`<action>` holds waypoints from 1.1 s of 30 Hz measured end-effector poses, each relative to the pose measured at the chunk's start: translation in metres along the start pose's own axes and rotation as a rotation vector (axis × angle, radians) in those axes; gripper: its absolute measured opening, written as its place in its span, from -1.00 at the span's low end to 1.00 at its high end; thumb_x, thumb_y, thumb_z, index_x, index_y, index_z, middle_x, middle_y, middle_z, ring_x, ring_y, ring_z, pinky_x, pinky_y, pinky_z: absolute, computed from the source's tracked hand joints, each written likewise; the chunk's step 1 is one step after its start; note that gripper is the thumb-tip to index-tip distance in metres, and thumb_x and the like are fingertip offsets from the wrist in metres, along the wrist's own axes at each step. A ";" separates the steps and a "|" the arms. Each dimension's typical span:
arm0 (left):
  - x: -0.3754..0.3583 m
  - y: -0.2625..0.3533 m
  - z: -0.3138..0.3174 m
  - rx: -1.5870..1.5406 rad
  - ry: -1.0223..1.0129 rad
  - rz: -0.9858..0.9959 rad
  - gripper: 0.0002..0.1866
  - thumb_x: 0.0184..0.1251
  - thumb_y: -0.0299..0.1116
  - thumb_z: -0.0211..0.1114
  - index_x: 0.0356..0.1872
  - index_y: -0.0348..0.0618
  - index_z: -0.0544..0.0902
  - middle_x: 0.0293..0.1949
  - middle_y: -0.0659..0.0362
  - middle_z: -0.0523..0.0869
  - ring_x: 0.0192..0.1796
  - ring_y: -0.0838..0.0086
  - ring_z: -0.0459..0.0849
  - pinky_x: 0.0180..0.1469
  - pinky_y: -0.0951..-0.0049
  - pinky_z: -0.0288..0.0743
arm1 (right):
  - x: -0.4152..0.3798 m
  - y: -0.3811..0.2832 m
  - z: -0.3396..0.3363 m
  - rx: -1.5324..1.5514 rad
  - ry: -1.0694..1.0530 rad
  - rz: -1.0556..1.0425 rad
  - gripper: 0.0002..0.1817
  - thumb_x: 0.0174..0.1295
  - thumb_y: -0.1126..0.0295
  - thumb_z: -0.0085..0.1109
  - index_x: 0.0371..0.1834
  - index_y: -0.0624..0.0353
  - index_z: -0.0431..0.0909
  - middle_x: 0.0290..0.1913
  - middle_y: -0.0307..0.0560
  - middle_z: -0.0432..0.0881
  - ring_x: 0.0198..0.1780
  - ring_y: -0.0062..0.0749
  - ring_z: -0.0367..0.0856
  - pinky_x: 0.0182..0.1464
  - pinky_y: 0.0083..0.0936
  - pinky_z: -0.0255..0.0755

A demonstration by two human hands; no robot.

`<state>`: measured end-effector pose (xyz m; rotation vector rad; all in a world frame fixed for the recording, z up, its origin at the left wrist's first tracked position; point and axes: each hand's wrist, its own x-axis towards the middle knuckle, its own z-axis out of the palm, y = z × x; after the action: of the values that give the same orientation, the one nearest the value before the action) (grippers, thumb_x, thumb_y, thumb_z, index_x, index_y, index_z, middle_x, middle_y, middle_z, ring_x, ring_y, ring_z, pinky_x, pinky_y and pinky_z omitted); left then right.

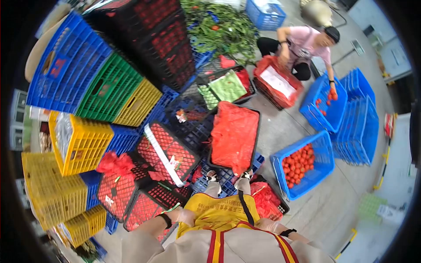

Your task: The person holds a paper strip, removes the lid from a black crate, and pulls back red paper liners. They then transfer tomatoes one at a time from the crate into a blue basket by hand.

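My left hand (187,217), in a thin clear glove, rests at the left edge of the yellow apron (223,208) I wear. Its fingers do not show clearly. By the apron's other side is my right hand (266,225), also gloved, with its fingers mostly hidden. Before my feet stands a black crate lined with red plastic bags (235,136). A second crate with red plastic (265,199) lies close to my right hand. Black mesh crates (147,210) with red contents stand near my left hand.
A blue crate of tomatoes (299,166) stands at right, beside stacked blue crates (357,127). A crouching person (307,48) reaches into another blue crate (322,103). Yellow (83,144), green (103,87) and black crates (153,39) pile up at left. Green leafy plants (221,30) lie behind.
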<state>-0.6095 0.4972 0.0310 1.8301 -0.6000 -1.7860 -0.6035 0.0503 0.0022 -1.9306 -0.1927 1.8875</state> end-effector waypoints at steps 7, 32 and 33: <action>0.052 0.002 -0.002 0.091 -0.348 -0.124 -0.43 0.00 0.12 0.22 -0.08 -0.11 0.66 -0.17 0.02 0.70 -0.08 0.20 0.66 -0.13 0.10 0.44 | 0.015 0.018 0.007 0.006 -0.249 -0.089 -0.65 0.09 0.18 0.03 -0.23 0.21 0.61 -0.31 0.10 0.65 -0.20 -0.09 0.59 -0.14 -0.32 0.41; 0.396 -0.126 -0.233 0.370 1.246 -0.252 -0.06 -0.16 -0.06 0.46 0.35 0.01 0.24 0.38 -0.04 0.15 0.46 -0.02 -0.07 0.38 -0.21 -0.10 | 0.431 -0.003 -0.342 -0.410 0.756 -0.526 -0.74 0.08 0.48 -0.01 -0.19 0.21 0.60 -0.28 0.17 0.63 -0.19 -0.03 0.63 -0.09 -0.23 0.51; 0.399 -0.123 -0.237 0.386 1.244 -0.191 -0.23 -0.08 -0.11 0.40 0.28 0.07 0.36 0.24 -0.05 0.41 0.40 0.14 0.21 0.39 -0.14 -0.09 | 0.416 0.016 -0.357 -0.226 0.835 -0.530 -0.72 0.07 0.50 -0.02 -0.16 0.23 0.59 -0.24 0.14 0.64 -0.19 -0.05 0.63 -0.10 -0.25 0.50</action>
<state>-0.3622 0.3524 -0.3550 2.8109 -0.2456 -0.3261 -0.2310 0.1251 -0.3938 -2.3383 -0.5931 0.6710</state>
